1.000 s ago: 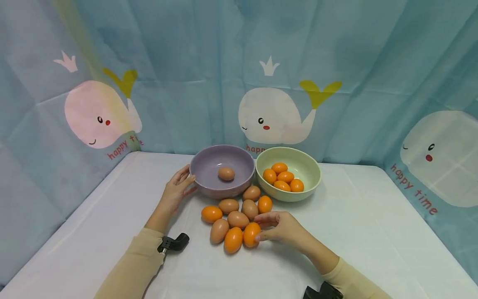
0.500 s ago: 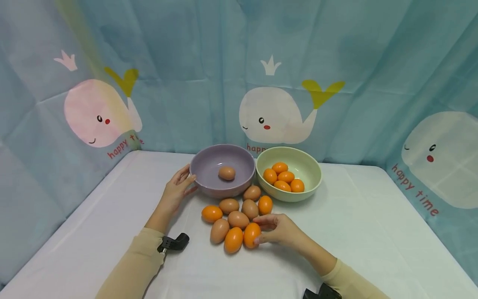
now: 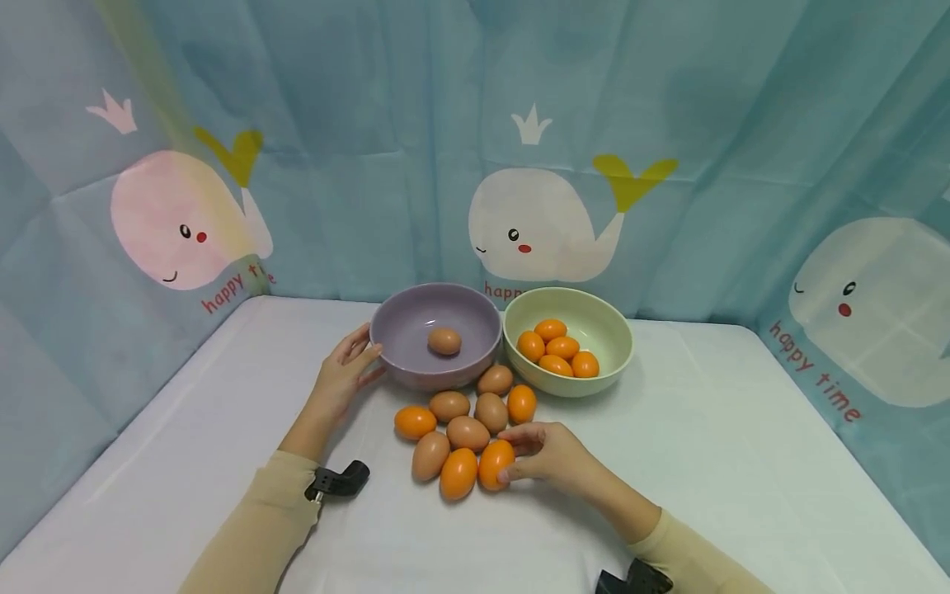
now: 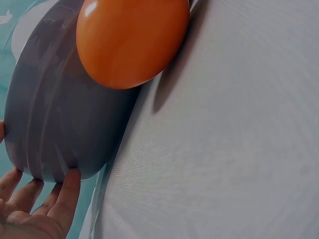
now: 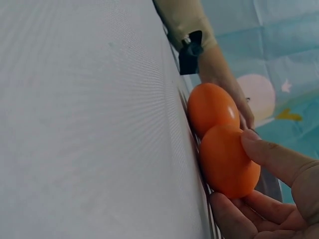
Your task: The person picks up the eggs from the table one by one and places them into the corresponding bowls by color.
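In the head view my left hand rests on the left outer wall of a purple bowl, which holds one brown egg. In the left wrist view its fingertips touch the bowl wall. My right hand pinches an orange egg at the front right of a cluster of brown and orange eggs on the table. In the right wrist view the thumb lies on one side of this orange egg, the fingers on the other. A second orange egg stands beside it.
A light green bowl with several orange eggs stands right of the purple bowl. Several brown eggs and two more orange eggs lie in the cluster in front of the bowls. A blue curtain with whale prints hangs behind the white table.
The head view shifts slightly, moving the whole scene a little left and up. Both hands keep their places at the bowl and the orange egg.
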Available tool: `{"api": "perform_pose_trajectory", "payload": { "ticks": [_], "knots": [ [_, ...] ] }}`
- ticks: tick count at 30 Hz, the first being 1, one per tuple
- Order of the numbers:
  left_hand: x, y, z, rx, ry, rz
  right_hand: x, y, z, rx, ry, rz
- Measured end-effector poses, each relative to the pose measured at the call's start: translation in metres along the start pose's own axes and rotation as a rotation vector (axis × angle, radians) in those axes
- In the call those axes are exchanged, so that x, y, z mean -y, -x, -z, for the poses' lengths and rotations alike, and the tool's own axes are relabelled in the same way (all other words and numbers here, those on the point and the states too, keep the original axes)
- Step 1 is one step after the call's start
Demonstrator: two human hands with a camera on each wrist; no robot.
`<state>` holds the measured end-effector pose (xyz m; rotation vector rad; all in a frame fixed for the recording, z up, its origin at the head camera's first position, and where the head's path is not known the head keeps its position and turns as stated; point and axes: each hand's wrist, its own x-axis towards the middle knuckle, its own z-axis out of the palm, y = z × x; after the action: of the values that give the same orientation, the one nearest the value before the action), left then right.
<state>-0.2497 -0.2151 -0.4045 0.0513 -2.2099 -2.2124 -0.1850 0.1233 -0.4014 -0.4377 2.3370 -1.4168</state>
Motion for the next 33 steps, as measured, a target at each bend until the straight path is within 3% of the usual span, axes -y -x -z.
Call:
{"api": "perform_pose_trajectory", "payload": {
  "ticks": [12,33],
  "knots": [
    [0.006,0.001,0.003,-0.002,-0.006,0.018,-0.003,0.003,-0.003,0.025,-0.081,-0.013],
    [-0.003,0.001,0.003,0.006,-0.008,-0.008,0.007,0.006,0.004,0.010,-0.119,-0.011]
  ]
}}
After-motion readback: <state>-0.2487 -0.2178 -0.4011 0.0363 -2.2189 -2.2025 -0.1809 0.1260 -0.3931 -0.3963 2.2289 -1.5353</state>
